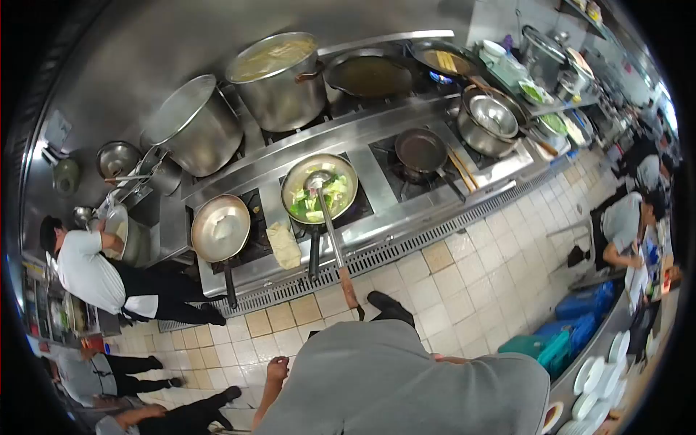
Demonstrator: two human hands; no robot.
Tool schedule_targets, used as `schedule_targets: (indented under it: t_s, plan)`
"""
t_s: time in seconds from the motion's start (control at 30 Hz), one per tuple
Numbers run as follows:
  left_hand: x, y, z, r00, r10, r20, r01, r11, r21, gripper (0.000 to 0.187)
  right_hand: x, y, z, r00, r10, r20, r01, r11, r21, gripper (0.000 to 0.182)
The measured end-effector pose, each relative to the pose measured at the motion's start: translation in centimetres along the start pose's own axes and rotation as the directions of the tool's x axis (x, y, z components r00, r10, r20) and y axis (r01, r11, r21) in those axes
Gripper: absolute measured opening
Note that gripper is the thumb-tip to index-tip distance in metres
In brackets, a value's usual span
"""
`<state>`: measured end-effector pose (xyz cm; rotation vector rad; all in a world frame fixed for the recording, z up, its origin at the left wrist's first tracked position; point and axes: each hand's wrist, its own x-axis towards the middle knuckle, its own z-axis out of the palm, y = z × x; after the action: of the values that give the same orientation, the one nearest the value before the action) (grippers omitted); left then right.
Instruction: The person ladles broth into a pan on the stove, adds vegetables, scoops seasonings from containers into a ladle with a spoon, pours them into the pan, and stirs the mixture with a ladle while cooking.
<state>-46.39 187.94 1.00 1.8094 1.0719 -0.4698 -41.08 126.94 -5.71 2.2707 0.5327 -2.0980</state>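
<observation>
My left hand (277, 369) hangs low beside my grey shirt, over the tiled floor. Its fingers look curled in, and nothing sticks out of them. Only a sliver of skin shows at the right of my torso; my right hand is hidden. In front of me a frying pan (341, 165) with green and pale vegetable pieces (335, 193) sits on a burner. A long-handled ladle (323, 203) rests in it, its wooden grip jutting past the stove edge, untouched by any hand. Left of it stand a bare pan (221, 228) and a folded beige cloth (283, 245).
Two large stockpots (279, 83) and a dark wok (371, 76) line the back. A small black pan (420, 151) and metal bowls (494, 116) stand right. A co-worker (94, 268) bends over a pot at left; another person (625, 225) works at right near blue bins (586, 304).
</observation>
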Motion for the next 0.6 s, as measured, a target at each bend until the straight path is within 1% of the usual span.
schedule_targets:
  t_s: [0.03,0.07,0.1,0.17,0.2,0.23,0.27,0.3,0.33,0.37,0.4,0.43,0.47,0.5,0.53,0.57,0.6]
  plan:
    - [0.5,-0.1,-1.2,0.999,0.049,-0.016,-0.046,0.984,0.172,0.026,-0.1,-2.4,1.0,1.0,0.013,-0.023,-0.011,0.996,0.086,0.04]
    - [1.4,-0.3,-2.4,0.998,0.065,0.003,-0.065,0.991,0.119,0.027,0.1,-4.8,1.3,0.998,0.028,-0.06,-0.019,0.989,0.143,0.041]
    - [2.6,-0.1,-3.5,0.999,0.029,0.023,-0.033,0.976,0.215,0.031,0.4,-7.0,1.1,0.994,0.042,-0.101,-0.023,0.983,0.181,0.041]
    - [7.3,-3.3,-6.1,0.977,0.198,0.077,-0.212,0.892,0.399,0.035,1.2,-10.1,0.2,0.981,0.089,-0.169,-0.048,0.971,0.235,0.041]
    - [9.2,-4.1,-7.5,0.951,0.275,0.144,-0.31,0.806,0.504,0.038,1.7,-11.0,-0.5,0.974,0.126,-0.189,-0.076,0.965,0.252,0.042]
    - [13.7,-7.1,-8.6,0.86,0.412,0.3,-0.504,0.602,0.619,0.037,2.2,-11.5,-1.8,0.961,0.176,-0.215,-0.112,0.953,0.28,0.042]
    - [11.9,-4.4,-9.2,0.926,0.312,0.215,-0.377,0.706,0.599,0.037,2.6,-11.5,-3.5,0.94,0.236,-0.248,-0.152,0.937,0.315,0.042]
    - [10.0,-1.1,-9.5,0.971,0.2,0.131,-0.239,0.793,0.56,0.037,3.2,-11.1,-5.0,0.91,0.304,-0.282,-0.193,0.913,0.361,0.043]
    - [10.0,-0.5,-9.1,0.969,0.201,0.141,-0.245,0.792,0.56,0.037,9.6,-8.5,-5.8,0.838,0.393,-0.378,-0.178,0.852,0.492,0.036]
    - [11.5,-0.4,-8.8,0.978,0.173,0.115,-0.206,0.872,0.444,0.037,16.6,-3.3,-7.8,0.853,0.427,-0.3,-0.174,0.775,0.608,0.029]
    - [12.8,-0.2,-8.9,0.985,0.147,0.093,-0.169,0.932,0.321,0.037,12.0,-2.7,-10.7,0.669,0.065,-0.741,-0.054,0.998,0.039,0.026]
    - [13.4,0.4,-9.0,0.982,0.162,0.096,-0.185,0.928,0.324,0.037,8.7,-3.0,-13.3,0.416,0.395,-0.819,0.178,0.848,0.5,0.024]
    - [13.7,0.9,-8.2,0.972,0.205,0.119,-0.233,0.918,0.322,0.037,5.4,-3.5,-16.9,0.348,0.604,-0.717,0.372,0.613,0.697,0.019]
    - [13.7,1.3,-7.0,0.96,0.242,0.141,-0.275,0.908,0.315,0.038,1.8,-4.5,-20.2,0.335,0.62,-0.709,0.607,0.433,0.666,0.018]
    - [12.2,2.8,-6.1,0.954,0.252,0.16,-0.288,0.916,0.278,0.04,-1.8,-5.7,-23.1,0.333,0.63,-0.702,0.787,0.225,0.575,0.02]
    - [11.2,4.0,-4.9,0.957,0.245,0.152,-0.279,0.923,0.264,0.04,-5.7,-7.3,-25.7,0.353,0.549,-0.758,0.844,0.164,0.511,0.024]
    - [10.2,4.7,-3.8,0.939,0.304,0.161,-0.341,0.882,0.326,0.04,-9.1,-9.0,-28.1,0.371,0.454,-0.81,0.885,0.093,0.457,0.029]
